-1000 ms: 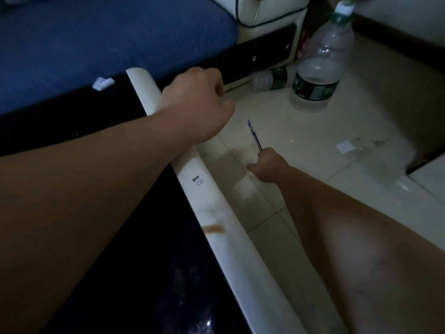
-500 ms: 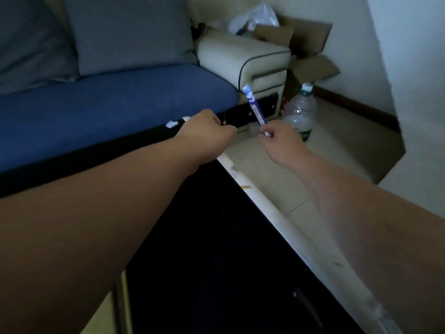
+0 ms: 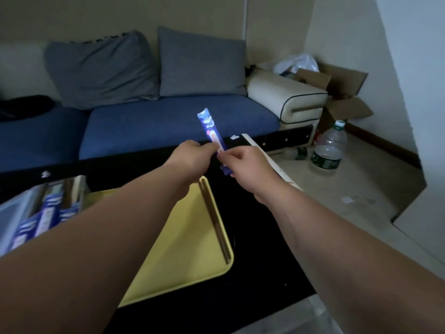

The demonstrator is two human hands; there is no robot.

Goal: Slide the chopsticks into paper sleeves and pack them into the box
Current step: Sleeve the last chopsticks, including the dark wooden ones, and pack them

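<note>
From my remote seat, far left: the box (image 3: 13,214) sits at the table's edge, blue-and-white sleeved packets (image 3: 45,216) standing inside it, partly hidden by the left forearm. Next, a yellow tray (image 3: 183,256) lies on the black table (image 3: 255,237). A pair of brown chopsticks (image 3: 215,222) lies on the tray along its right rim, side by side, their long axis running from the near right corner away toward the sofa.

Centre: the left hand (image 3: 190,157) has its fingers curled, pinching the paper sleeve (image 3: 211,130) at about its middle. The blue printed sleeve is held in the air above the table's far side. Its long axis is close to upright and its top end leans up and to the left against the blue sofa (image 3: 156,121). The right hand (image 3: 249,163), fingers also curled, grips the sleeve's lower end, which pokes out just below its knuckles. I cannot tell whether anything is inside the sleeve.

Right: a large water bottle (image 3: 330,150) stands on the floor.
</note>
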